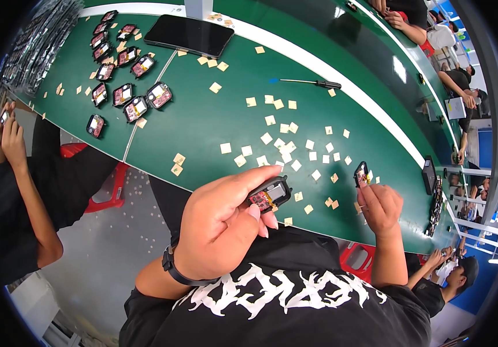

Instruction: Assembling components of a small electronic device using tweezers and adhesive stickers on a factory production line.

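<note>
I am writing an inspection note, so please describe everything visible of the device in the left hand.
The device is small and black-cased, with rounded corners and a plastic look. Its open face shows a silvery-white rectangular piece, a red circuit board and a little yellow. It is tilted, gripped by the left hand, near the edge of the green table.

One black smartphone (190,36). Left and lower left of it, thirteen open black device housings (135,109) with circuit boards; lower right, two hand-held device housings (271,194), one screwdriver (322,84), dozens of pale squares (284,128).
</note>
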`<move>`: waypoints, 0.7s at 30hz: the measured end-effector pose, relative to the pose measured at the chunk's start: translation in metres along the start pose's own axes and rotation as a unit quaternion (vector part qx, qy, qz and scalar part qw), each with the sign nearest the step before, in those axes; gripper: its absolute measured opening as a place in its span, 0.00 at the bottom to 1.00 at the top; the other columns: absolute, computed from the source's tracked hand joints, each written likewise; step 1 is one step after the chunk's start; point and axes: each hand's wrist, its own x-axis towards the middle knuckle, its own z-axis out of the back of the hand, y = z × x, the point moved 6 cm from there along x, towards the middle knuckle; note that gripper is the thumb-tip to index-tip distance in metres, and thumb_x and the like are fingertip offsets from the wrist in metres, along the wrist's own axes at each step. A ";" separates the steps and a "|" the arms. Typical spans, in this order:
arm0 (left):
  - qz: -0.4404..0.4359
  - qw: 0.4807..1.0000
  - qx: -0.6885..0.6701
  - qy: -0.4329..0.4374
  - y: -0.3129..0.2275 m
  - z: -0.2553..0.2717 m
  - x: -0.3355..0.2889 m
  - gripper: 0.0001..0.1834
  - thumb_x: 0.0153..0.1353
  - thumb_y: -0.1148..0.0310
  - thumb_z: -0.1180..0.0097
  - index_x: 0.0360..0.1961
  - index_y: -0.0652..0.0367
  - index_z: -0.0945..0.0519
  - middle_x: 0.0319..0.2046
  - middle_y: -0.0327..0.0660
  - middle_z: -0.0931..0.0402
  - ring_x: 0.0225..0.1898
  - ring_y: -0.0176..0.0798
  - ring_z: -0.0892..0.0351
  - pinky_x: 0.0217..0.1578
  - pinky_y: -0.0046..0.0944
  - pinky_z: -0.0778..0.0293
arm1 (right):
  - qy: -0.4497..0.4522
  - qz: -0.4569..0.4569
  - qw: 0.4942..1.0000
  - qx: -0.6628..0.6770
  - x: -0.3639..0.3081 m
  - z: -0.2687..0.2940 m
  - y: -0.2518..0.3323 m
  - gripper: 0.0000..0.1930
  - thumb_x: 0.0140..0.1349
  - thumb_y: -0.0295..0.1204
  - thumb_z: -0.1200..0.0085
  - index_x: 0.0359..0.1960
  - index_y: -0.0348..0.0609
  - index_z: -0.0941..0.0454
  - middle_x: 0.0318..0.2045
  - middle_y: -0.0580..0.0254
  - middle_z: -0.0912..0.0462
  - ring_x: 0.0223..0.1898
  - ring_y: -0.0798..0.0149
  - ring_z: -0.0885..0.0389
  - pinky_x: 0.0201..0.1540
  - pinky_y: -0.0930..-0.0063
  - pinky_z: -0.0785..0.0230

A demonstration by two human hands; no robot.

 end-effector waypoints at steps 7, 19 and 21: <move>0.090 0.993 -0.070 -0.012 0.005 0.002 -0.003 0.24 0.69 0.83 0.57 0.66 0.73 0.30 0.38 0.44 0.21 0.33 0.30 0.18 0.31 0.27 0.24 | 0.099 0.010 0.995 0.014 0.004 -0.013 0.014 0.16 0.46 0.24 0.37 0.40 0.43 0.17 0.31 0.67 0.22 0.26 0.67 0.23 0.24 0.72 0.31; 0.132 0.990 -0.048 -0.004 0.050 -0.005 0.009 0.23 0.69 0.81 0.57 0.64 0.69 0.27 0.39 0.41 0.23 0.28 0.27 0.22 0.25 0.25 0.31 | 0.091 -0.134 0.968 0.189 0.003 0.001 0.019 0.16 0.50 0.30 0.29 0.40 0.45 0.20 0.31 0.63 0.21 0.27 0.60 0.22 0.25 0.65 0.31; 0.142 0.989 -0.036 0.009 0.053 -0.012 0.010 0.23 0.68 0.82 0.57 0.64 0.69 0.26 0.36 0.39 0.23 0.28 0.26 0.24 0.25 0.26 0.33 | 0.110 -0.135 0.958 0.227 0.008 0.004 0.028 0.13 0.54 0.34 0.30 0.30 0.45 0.24 0.24 0.62 0.25 0.22 0.57 0.24 0.23 0.65 0.33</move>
